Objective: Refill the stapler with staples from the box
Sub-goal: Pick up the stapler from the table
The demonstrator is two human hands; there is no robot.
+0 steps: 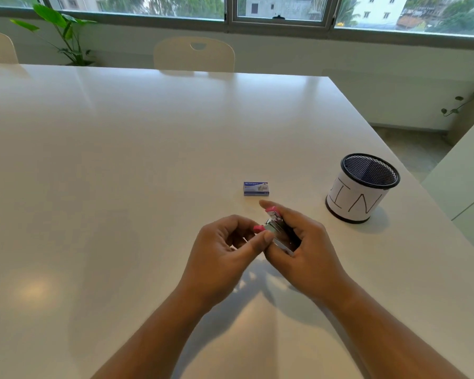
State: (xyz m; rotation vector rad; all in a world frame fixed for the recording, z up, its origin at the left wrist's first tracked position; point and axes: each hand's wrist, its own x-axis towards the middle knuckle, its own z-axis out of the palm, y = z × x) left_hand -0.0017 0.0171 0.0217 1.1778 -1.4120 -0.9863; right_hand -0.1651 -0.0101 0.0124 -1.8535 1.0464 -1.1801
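A small pink and metal stapler (pixel 274 225) is held above the white table (pixel 121 160), near its middle front. My right hand (pixel 304 242) wraps around the stapler's body. My left hand (pixel 225 244) pinches the pink end that sticks out on the stapler's left side, thumb and forefinger closed on it. A small blue staple box (pixel 256 188) lies shut on the table just beyond the hands, apart from them. Much of the stapler is hidden by my fingers.
A black mesh cup (pixel 363 187) wrapped in white paper with handwritten letters stands to the right, near the table's right edge. Cream chairs (pixel 194 54) stand at the far side. A leafy plant (pixel 66 34) grows by the window.
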